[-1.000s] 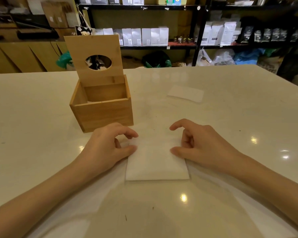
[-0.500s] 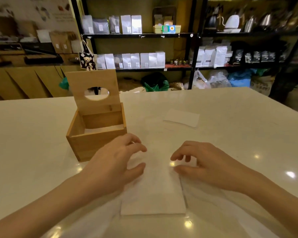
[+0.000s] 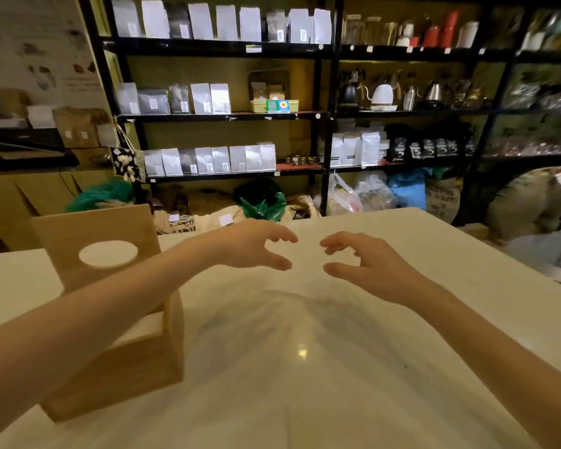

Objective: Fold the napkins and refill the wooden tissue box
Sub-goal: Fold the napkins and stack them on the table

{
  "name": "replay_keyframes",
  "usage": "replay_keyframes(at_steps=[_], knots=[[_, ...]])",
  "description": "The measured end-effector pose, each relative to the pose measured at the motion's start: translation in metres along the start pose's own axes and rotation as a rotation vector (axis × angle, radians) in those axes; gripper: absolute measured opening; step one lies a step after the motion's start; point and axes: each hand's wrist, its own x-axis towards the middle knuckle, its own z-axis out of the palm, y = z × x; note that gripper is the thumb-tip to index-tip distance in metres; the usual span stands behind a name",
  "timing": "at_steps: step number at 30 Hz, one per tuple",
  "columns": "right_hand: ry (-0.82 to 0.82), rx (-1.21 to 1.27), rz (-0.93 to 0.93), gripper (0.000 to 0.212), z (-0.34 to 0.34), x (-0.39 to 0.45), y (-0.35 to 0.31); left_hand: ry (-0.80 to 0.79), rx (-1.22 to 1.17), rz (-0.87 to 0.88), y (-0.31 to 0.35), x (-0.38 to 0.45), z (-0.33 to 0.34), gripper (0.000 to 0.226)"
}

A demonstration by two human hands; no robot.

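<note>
The wooden tissue box (image 3: 127, 367) stands at the left of the white table (image 3: 305, 400), its lid (image 3: 88, 234) with an oval hole raised upright behind it. My left forearm crosses in front of the box. My left hand (image 3: 253, 244) and my right hand (image 3: 366, 264) are stretched out side by side over the far part of the table, fingers apart and curled, holding nothing. No napkin is clearly visible; the picture is blurred by motion.
Behind the table's far edge (image 3: 353, 215) stand black shelves (image 3: 324, 115) with white and dark bags, kettles and bottles. Plastic bags and sacks (image 3: 360, 196) lie on the floor below them. A wooden counter (image 3: 23, 189) runs at the left.
Both hands have left the folded napkin near me and reached forward toward the far side of the table. The view has tilted up, so the folded napkin has dropped out of sight.
</note>
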Motion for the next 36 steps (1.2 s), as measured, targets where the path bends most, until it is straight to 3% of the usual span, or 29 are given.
replay_keyframes(at_steps=[7, 15, 26, 30, 36], knots=[[0.015, -0.096, 0.150, 0.037, 0.045, 0.022, 0.049, -0.110, 0.115, -0.094, -0.030, 0.058, 0.034, 0.049], [-0.088, -0.348, 0.123, 0.040, 0.066, 0.024, 0.059, -0.222, 0.078, -0.175, -0.041, 0.072, 0.052, 0.065], [-0.009, 0.011, 0.172, 0.020, 0.059, 0.023, 0.048, -0.207, 0.096, -0.171, -0.038, 0.067, 0.044, 0.045], [0.063, 0.218, 0.210, 0.014, 0.051, 0.024, 0.044, -0.111, 0.001, -0.142, -0.033, 0.056, 0.027, 0.026], [0.186, 0.402, 0.130, 0.014, 0.026, 0.020, 0.016, 0.079, -0.219, -0.159, -0.013, 0.009, 0.000, 0.024]])
